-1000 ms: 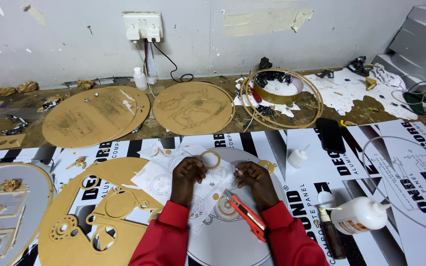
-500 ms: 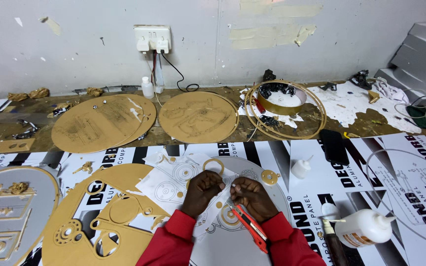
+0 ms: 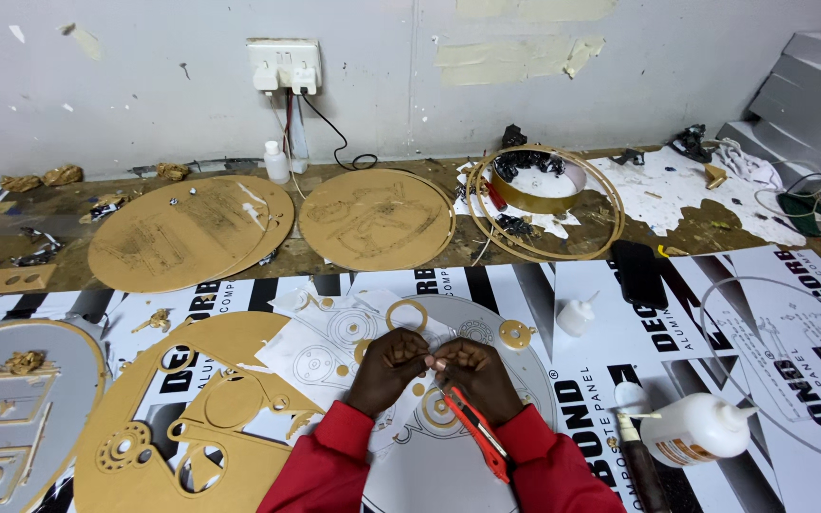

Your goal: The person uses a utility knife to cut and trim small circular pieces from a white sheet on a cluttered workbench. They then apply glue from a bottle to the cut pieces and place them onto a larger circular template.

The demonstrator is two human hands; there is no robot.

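Right hand (image 3: 479,372) grip closed on red utility knife (image 3: 475,432), left hand (image 3: 390,366) fingertips pinched, hands touching

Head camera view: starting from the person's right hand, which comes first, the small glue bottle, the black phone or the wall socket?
From the right hand:
1. Small glue bottle, just right of it.
2. Black phone, farther right and back.
3. Wall socket, far back on the wall.

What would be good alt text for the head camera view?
Two hands, left hand and right hand, meet over a grey disc on a bench; the right holds a red knife. Gold cut-outs lie left, a glue bottle right.
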